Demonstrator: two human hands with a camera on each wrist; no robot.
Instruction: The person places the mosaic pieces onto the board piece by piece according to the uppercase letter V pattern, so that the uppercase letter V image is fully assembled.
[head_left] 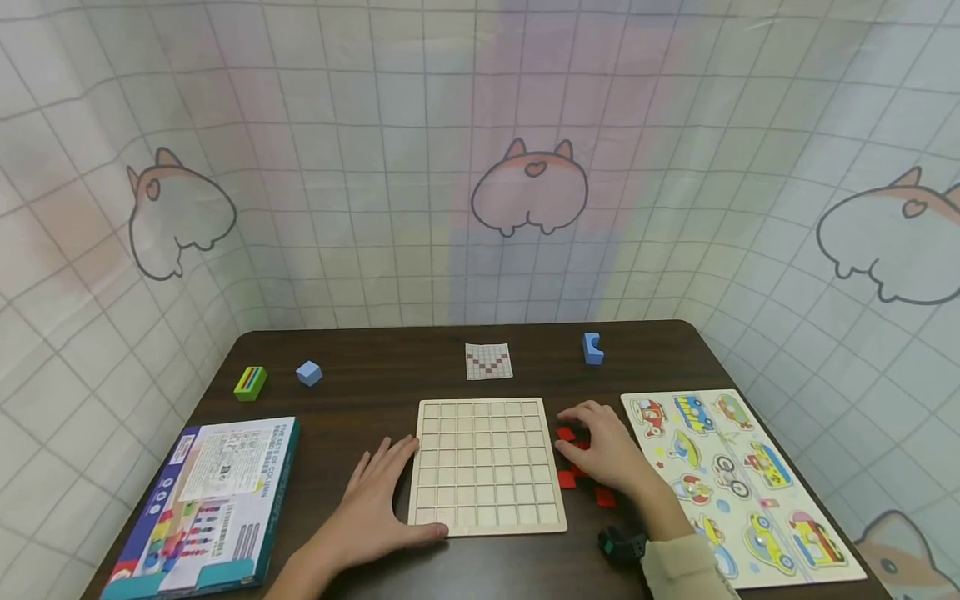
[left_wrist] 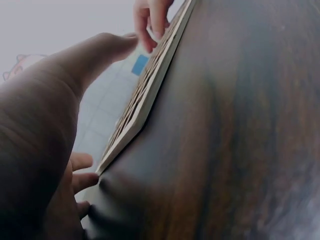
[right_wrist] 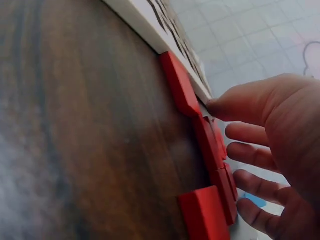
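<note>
A pale wooden grid board (head_left: 487, 467) lies in the middle of the dark table, its squares bare. My left hand (head_left: 378, 512) rests beside it, fingers spread along the left edge and thumb at the near left corner. To the right of the board, my right hand (head_left: 611, 450) hovers over several red square tiles (head_left: 566, 480), thumb and fingers apart. In the right wrist view, the thumb reaches over the board's rim and the fingertips are close to the red tiles (right_wrist: 205, 212); nothing shows between them. One tile leans against the board's side.
A small pattern card (head_left: 489, 362) lies behind the board. Blue blocks (head_left: 309, 372) (head_left: 592, 349) and a green striped block (head_left: 251, 383) sit farther back. A boxed toy (head_left: 210, 500) stands left, a vehicle puzzle board (head_left: 735, 487) right. A black wristband (head_left: 621, 544) lies near my right wrist.
</note>
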